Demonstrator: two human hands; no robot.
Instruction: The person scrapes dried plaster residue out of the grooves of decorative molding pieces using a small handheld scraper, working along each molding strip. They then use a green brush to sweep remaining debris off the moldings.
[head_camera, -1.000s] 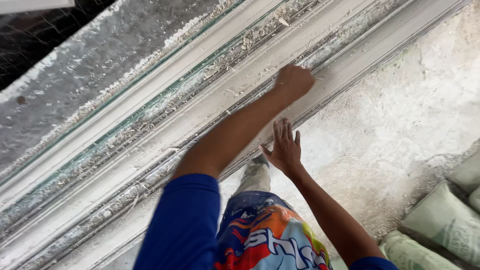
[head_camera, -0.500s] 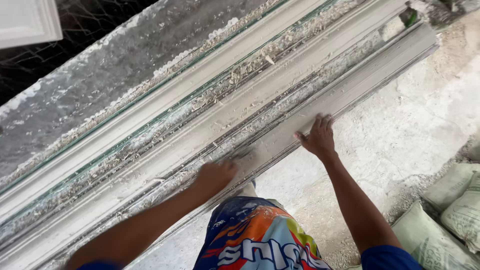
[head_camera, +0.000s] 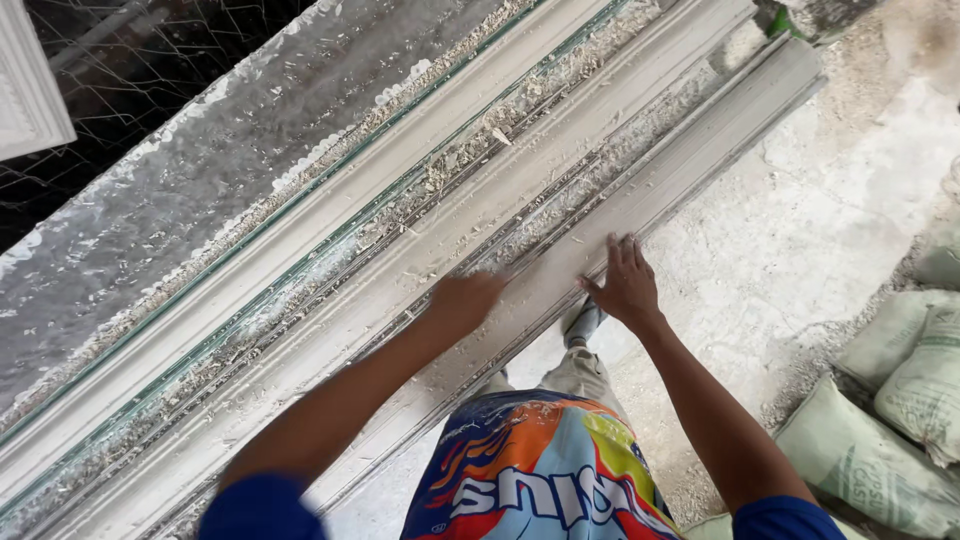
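Dusty moulding, both hands apparently flat.

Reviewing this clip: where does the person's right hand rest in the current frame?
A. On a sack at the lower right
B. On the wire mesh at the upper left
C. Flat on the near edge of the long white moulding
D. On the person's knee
C: the right hand lies flat, fingers spread, on the near edge of the moulding, while the left hand rests further in on it; the sacks lie apart.
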